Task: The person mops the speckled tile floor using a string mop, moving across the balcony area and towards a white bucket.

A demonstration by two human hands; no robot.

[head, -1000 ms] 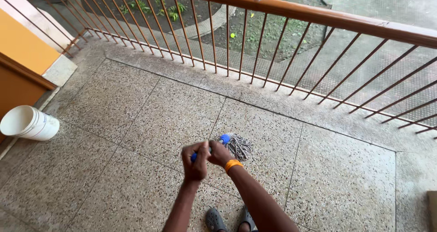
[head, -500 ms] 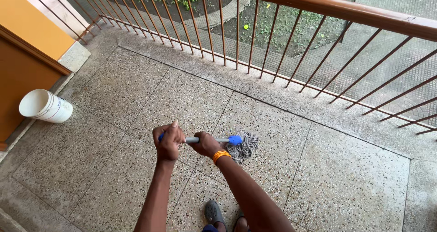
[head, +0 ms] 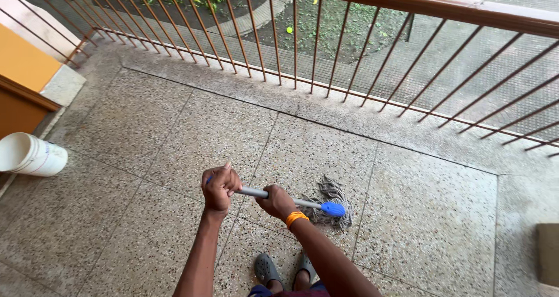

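Terrazzo floor (head: 145,157): fills the frame, bounded along the top by a brown railing (head: 407,6).
White bucket (head: 29,155): laid on its side, left edge.
Mop (head: 332,202): head spread on the floor at lower centre, handle slanted for pushing.
Left hand (head: 220,187): closed round the handle's top.
Right hand (head: 277,202): closed lower on the handle.
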